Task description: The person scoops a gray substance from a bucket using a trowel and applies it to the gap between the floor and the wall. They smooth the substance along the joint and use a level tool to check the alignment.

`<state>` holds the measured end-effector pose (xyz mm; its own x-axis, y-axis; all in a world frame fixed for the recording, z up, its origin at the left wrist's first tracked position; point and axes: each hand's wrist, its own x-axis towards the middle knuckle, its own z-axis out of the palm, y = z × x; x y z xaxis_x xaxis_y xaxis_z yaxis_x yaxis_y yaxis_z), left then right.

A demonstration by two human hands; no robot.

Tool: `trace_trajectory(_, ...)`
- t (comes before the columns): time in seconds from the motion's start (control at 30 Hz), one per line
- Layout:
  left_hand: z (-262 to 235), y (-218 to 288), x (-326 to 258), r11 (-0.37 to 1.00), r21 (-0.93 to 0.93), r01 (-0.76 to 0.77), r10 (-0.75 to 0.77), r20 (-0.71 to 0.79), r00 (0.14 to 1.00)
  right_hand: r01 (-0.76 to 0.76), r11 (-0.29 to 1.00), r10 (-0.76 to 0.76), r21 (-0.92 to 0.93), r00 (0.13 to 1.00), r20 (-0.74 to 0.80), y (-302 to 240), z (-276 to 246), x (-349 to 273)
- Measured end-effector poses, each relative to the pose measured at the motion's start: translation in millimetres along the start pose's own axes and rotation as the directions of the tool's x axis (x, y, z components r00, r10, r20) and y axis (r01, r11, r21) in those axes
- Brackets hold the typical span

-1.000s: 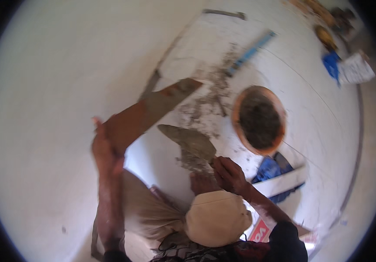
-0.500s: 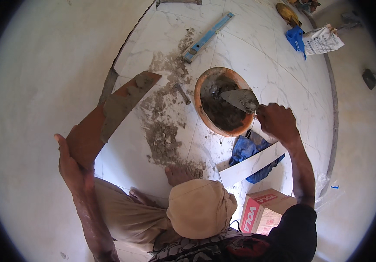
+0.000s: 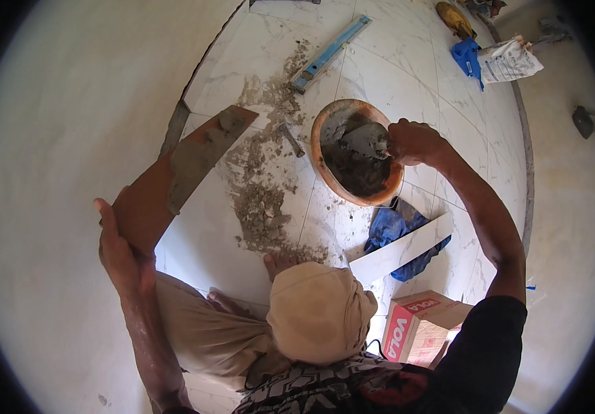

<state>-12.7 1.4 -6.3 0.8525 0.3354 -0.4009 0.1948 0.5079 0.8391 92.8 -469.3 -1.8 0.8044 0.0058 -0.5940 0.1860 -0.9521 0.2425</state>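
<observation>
Grasping brown tile piece (image 3: 151, 198), between 9 and 10 o'clock, in left hand (image 3: 119, 255), with grey mortar (image 3: 204, 157) smeared toward far end. Clasping trowel (image 3: 366, 140), dipped into orange bucket (image 3: 317, 146) between 1 and 2 o'clock, in right hand (image 3: 415, 143). Judged as scooping mortar. Cannot gauge load on trowel at this angle. Should next call for level lift, steady tile.
</observation>
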Motion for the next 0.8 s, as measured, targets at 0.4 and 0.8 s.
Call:
trace_trajectory(0.4, 12, 2, -3, 0.999, 0.04, -0.016, 0.017, -0.044, 0.999, -0.022, 0.905, -0.056, 0.424, 0.984, 0.171, 36, 19, 6)
trace_trajectory(0.8, 13, -1, -1, 0.999, 0.047, -0.016, 0.02, -0.088, 0.996, 0.201, 0.968, -0.207, 0.148, 0.978, 0.023, 44, 49, 10)
